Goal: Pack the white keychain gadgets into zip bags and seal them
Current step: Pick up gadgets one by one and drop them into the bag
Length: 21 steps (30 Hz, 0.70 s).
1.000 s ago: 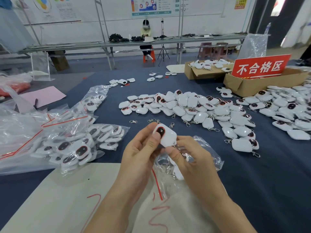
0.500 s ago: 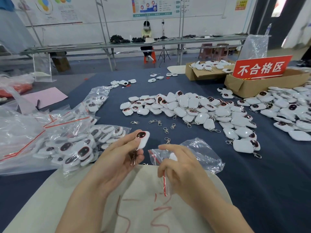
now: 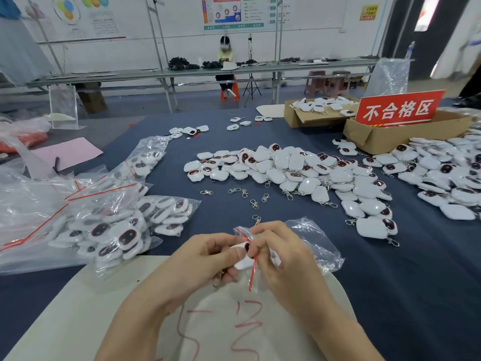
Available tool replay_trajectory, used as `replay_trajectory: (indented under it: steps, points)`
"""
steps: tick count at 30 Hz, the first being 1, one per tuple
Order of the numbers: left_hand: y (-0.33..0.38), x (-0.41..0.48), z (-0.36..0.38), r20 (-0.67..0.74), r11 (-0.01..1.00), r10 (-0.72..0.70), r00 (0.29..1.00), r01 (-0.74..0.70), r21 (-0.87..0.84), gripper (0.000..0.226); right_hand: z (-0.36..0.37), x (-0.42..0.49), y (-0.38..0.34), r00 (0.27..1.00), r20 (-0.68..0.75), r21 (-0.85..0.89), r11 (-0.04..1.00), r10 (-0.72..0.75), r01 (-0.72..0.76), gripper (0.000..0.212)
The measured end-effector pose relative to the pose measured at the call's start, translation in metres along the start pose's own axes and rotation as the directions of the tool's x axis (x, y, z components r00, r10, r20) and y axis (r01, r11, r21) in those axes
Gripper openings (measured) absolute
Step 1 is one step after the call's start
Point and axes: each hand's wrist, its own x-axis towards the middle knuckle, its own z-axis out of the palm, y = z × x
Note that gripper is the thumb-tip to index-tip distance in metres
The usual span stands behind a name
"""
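My left hand (image 3: 205, 259) grips a white keychain gadget (image 3: 240, 256) with a dark oval face, right at the mouth of a clear zip bag (image 3: 312, 246) with a red seal strip. My right hand (image 3: 281, 256) pinches the bag's red-striped mouth, and the bag trails off to the right over the blue table. The gadget is mostly hidden between my fingers; its metal clasp hangs below my left hand. A big heap of loose gadgets (image 3: 299, 170) lies beyond my hands in the middle of the table.
Filled zip bags (image 3: 109, 222) pile up at the left. More gadgets (image 3: 447, 178) cover the right side. Two cardboard boxes (image 3: 377, 139) with a red sign stand at the back right. Loose metal clasps (image 3: 244, 194) lie scattered ahead. A white sheet (image 3: 78, 308) with red marks lies under my wrists.
My left hand has carried the gadget from up and left over to the bag's mouth. Both hands have come together, with the right still holding the bag's opening.
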Motion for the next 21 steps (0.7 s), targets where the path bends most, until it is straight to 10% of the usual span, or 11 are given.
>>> replay_trajectory:
  steps: [12,17,21]
  points:
    - [0.005,0.007,0.036,0.164,0.966,0.021,0.986,0.022,-0.256,0.041,0.003,-0.001,-0.006,0.999,0.035,0.063,0.998,0.003,-0.005,0.022]
    - [-0.006,0.014,0.043,-0.149,0.927,0.092,0.985,-0.03,0.375,0.034,0.002,-0.002,-0.006,0.999,0.047,0.119,0.993,-0.017,0.012,0.022]
    - [-0.008,0.018,0.048,-0.197,0.911,0.128,0.972,-0.036,0.412,0.038,0.003,0.0,-0.007,0.999,0.006,0.106,0.994,-0.037,0.036,0.024]
